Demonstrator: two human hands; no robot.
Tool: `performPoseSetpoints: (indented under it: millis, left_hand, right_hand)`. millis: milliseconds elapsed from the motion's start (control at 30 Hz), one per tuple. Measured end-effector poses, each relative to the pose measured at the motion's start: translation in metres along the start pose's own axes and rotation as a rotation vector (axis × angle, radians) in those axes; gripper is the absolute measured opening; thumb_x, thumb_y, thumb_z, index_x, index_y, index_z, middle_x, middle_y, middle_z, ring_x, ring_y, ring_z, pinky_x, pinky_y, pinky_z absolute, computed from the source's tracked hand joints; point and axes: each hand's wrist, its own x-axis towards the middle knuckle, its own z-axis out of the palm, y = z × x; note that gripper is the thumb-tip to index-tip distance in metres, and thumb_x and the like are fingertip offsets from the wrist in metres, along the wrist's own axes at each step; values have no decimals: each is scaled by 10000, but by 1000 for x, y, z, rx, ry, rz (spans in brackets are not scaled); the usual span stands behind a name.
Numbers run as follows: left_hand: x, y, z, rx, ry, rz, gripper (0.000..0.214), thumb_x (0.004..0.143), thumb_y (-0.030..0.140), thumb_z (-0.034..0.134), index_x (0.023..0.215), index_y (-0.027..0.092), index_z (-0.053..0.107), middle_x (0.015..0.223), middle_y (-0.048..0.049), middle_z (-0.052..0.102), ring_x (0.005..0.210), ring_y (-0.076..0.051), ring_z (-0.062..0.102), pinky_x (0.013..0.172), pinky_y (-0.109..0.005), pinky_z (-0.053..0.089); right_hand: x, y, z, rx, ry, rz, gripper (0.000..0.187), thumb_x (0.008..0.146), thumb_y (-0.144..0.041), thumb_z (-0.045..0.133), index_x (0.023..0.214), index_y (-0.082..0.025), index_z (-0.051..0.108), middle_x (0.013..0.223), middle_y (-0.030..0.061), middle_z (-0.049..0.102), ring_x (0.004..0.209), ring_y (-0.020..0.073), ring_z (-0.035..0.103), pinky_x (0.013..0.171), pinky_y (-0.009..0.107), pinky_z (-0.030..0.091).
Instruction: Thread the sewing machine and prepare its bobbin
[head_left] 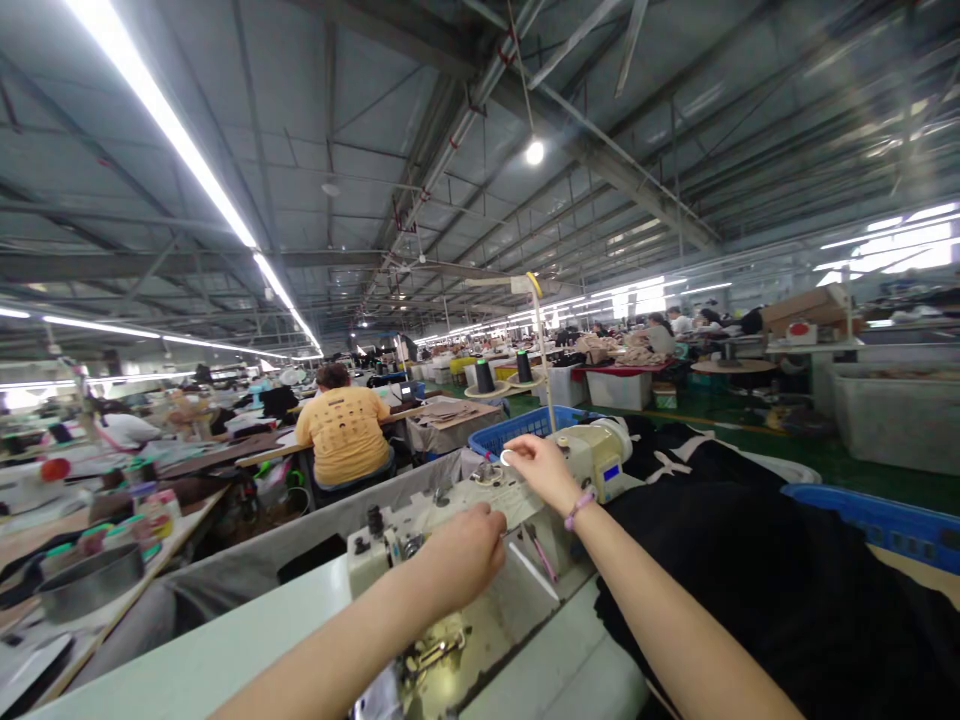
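Note:
My right hand (544, 472) is over the far side of the sewing machine (592, 455), pinching a small white round piece (508, 458) between thumb and finger. What kind of piece it is, I cannot make out. Nearer to me, my left hand (461, 555) is closed in front of the machine's arm, its fingertips together and turned away. Anything in them is hidden. Below the hands, a white pen (534, 572) and a pink pen-like tool (544, 555) lie by the machine. Black fabric (720, 570) is heaped to the right, beside my right forearm.
A blue basket (491, 435) stands behind the machine, near a thread stand pole (541, 350) and black thread cones (484, 376). Another blue basket (885, 515) is at right. A person in a yellow shirt (343, 430) sits ahead. A side table (172, 550) with jars is at left.

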Motion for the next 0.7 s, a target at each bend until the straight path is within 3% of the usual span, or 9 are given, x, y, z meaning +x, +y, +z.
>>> performPoseSetpoints:
  millis: [167, 300, 500, 700]
  left_hand:
    - [-6, -9, 14, -14, 98, -82, 260, 959, 212, 342, 994, 162, 595, 1021, -116, 659, 936, -257, 674, 829, -367, 511]
    - [-8, -16, 11, -16, 134, -129, 294, 988, 236, 310, 994, 161, 594, 1008, -108, 679, 934, -249, 683, 825, -358, 518]
    - [-5, -14, 0, -4, 182, -183, 353, 1014, 305, 290, 975, 184, 619, 988, -93, 706, 939, -252, 696, 819, -361, 530]
    - [-3, -18, 1, 8, 200, -185, 320, 999, 281, 326, 982, 177, 628, 996, -100, 710, 934, -265, 700, 804, -368, 538]
  right_hand:
    - [34, 1, 26, -232, -296, 128, 189, 942, -311, 644, 901, -126, 656, 856, 7, 676, 728, 130, 651, 682, 294, 565]
    - [41, 2, 30, -373, -418, 176, 194, 953, -317, 628, 988, -128, 649, 929, 25, 672, 757, 136, 651, 675, 291, 570]
    - [41, -4, 31, -534, -447, 67, 191, 956, -317, 622, 998, -133, 649, 970, 36, 677, 846, 160, 662, 766, 342, 571]
    - [29, -9, 22, -697, -379, -69, 254, 960, -374, 600, 870, -144, 660, 876, 20, 682, 824, 166, 655, 815, 369, 538]
